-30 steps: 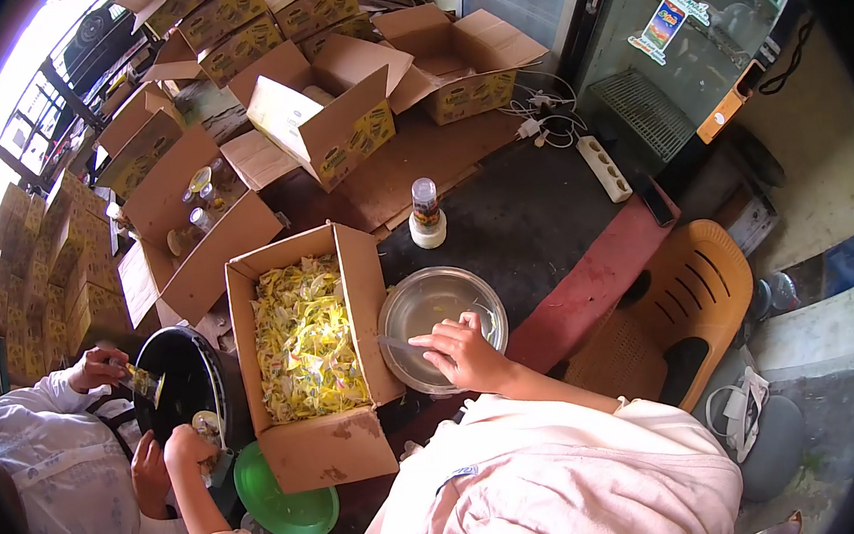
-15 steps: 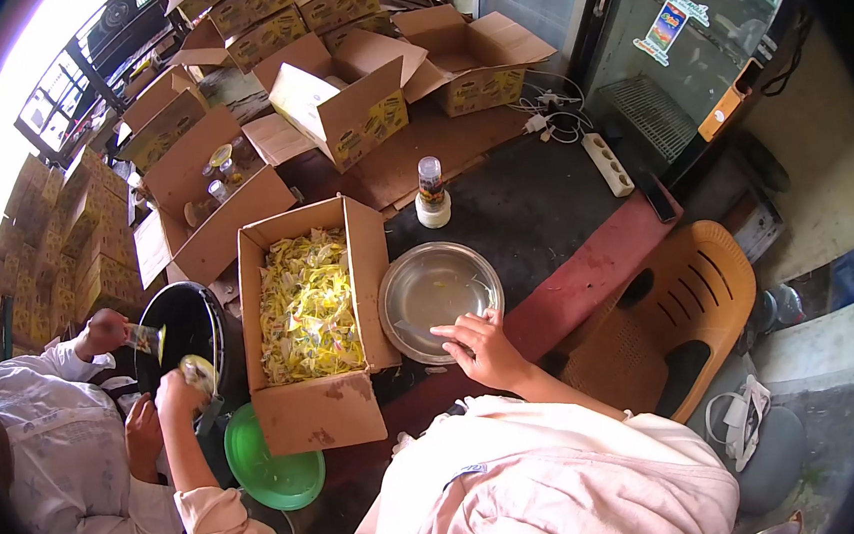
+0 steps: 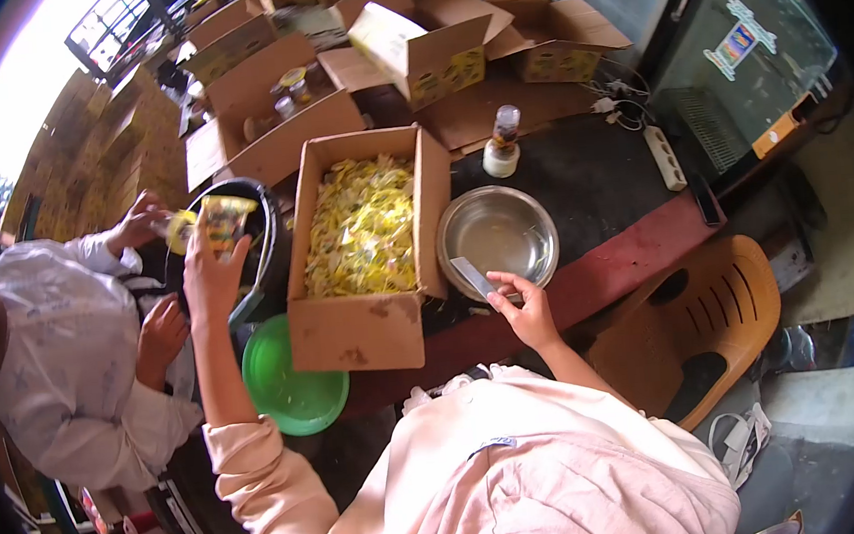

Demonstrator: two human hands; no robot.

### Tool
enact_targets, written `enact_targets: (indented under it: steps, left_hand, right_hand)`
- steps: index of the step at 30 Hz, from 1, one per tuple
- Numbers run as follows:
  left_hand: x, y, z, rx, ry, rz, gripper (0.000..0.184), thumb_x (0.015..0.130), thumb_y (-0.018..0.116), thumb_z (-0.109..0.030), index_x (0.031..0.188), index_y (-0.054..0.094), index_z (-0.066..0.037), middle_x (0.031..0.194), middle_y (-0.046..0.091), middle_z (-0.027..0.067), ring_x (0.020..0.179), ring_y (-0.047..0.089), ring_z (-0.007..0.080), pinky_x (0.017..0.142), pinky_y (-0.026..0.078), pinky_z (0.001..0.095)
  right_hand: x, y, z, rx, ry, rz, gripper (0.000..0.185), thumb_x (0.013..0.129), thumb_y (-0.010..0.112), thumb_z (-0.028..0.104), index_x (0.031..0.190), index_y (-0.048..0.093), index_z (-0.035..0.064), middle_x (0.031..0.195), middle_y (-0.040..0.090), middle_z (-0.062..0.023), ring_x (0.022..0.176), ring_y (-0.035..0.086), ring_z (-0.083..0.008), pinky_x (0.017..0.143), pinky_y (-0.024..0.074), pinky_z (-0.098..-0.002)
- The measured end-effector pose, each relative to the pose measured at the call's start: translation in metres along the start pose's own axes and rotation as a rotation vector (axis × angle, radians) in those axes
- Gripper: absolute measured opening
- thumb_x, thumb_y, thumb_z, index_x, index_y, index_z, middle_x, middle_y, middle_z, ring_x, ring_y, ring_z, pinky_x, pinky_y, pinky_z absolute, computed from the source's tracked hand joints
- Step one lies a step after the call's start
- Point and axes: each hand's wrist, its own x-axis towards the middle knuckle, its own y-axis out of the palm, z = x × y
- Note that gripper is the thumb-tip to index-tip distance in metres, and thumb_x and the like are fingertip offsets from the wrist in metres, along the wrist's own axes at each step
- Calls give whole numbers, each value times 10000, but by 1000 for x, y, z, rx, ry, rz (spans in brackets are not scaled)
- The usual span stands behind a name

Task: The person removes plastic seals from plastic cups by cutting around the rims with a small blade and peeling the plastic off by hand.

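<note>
My right hand [image 3: 525, 315] pinches a flat grey strip [image 3: 473, 277] over the near rim of the metal bowl [image 3: 509, 228], close to the desk [image 3: 589, 164]'s red near edge; a loose pinch could drop it in. Leftward stands the open carton [image 3: 357, 330] of yellow wrappers [image 3: 364, 227]. My left hand [image 3: 215, 274] grips a labelled cup [image 3: 228, 214] above the black bucket [image 3: 282, 233]; bumping the co-worker's hand [image 3: 143, 225] beside it could knock it down. Farther, toward the desk's far edge, an upright jar [image 3: 502, 146] could topple if jolted.
</note>
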Motion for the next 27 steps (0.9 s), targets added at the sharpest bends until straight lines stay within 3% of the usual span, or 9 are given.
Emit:
enact_targets:
  steps: [3, 5, 6, 11, 12, 16, 19, 21, 27]
  left_hand:
    - [-27, -11, -31, -486, 43, -134, 655, 763, 708, -193, 1307, 385, -25, 1027, 592, 127, 848, 595, 167, 726, 470, 284]
    - [-50, -15, -44, -723, 5, -88, 563, 773, 696, -143, 1250, 425, -18, 1006, 594, 104, 861, 576, 121, 708, 461, 268]
    - [-59, -10, -41, -749, 114, -100, 507, 770, 692, -116, 1202, 442, -24, 972, 593, 77, 871, 576, 116, 696, 455, 240]
    - [-111, 12, -36, -1163, -29, 80, 542, 758, 673, 5, 1230, 413, -46, 1031, 533, 16, 742, 433, 18, 653, 403, 164]
    - [-117, 17, -36, -1301, -85, 77, 565, 755, 656, 63, 1247, 400, -46, 1022, 520, 2, 747, 431, 17, 650, 400, 153]
    - [-132, 38, -31, -1367, -113, 97, 581, 754, 659, 69, 1259, 393, -43, 1042, 527, 14, 751, 470, 14, 654, 423, 151]
    - [-138, 54, -26, -1377, -82, 213, 597, 768, 634, 78, 1288, 368, -49, 1231, 460, 42, 1074, 484, 118, 858, 463, 271]
    - [-139, 56, -29, -1362, -96, 215, 583, 769, 640, 69, 1276, 374, -40, 1222, 472, 55, 1084, 494, 130, 884, 453, 283]
    - [-139, 57, -41, -1414, -123, 167, 586, 765, 650, 61, 1272, 371, -32, 1195, 492, 64, 1070, 508, 133, 890, 445, 283]
  right_hand:
    - [9, 33, -40, 7, -68, 94, 341, 772, 654, 59, 1108, 599, 33, 720, 629, -34, 680, 571, -80, 681, 466, -251]
    - [10, 54, -37, -27, -101, 170, 410, 759, 675, 77, 1152, 566, 31, 724, 632, -29, 681, 568, -83, 703, 461, -248]
    - [11, 65, -38, -54, -132, 187, 427, 757, 681, 84, 1161, 558, 28, 725, 633, -28, 677, 567, -85, 706, 459, -247]
    - [13, 94, -55, -53, -94, 197, 698, 742, 714, 113, 1327, 353, -9, 718, 630, -37, 649, 557, -86, 703, 455, -244]
    - [16, 96, -59, -55, -45, 219, 801, 738, 725, 86, 1369, 244, -20, 714, 601, -28, 667, 522, -71, 699, 427, -222]
    - [26, 96, -82, -82, -44, 180, 805, 737, 732, 163, 1363, 263, -27, 714, 626, -49, 657, 562, -93, 686, 458, -244]
    - [29, 96, -80, -141, -55, 158, 810, 740, 737, 259, 1344, 290, -44, 719, 625, -52, 670, 567, -98, 680, 461, -248]
    - [31, 94, -78, -260, -72, 89, 817, 740, 735, 334, 1324, 319, -58, 728, 625, -56, 672, 568, -102, 673, 464, -253]
    - [70, 89, -83, -127, 30, -119, 831, 673, 754, 482, 1216, 434, -59, 691, 584, -44, 629, 541, -103, 617, 467, -259]
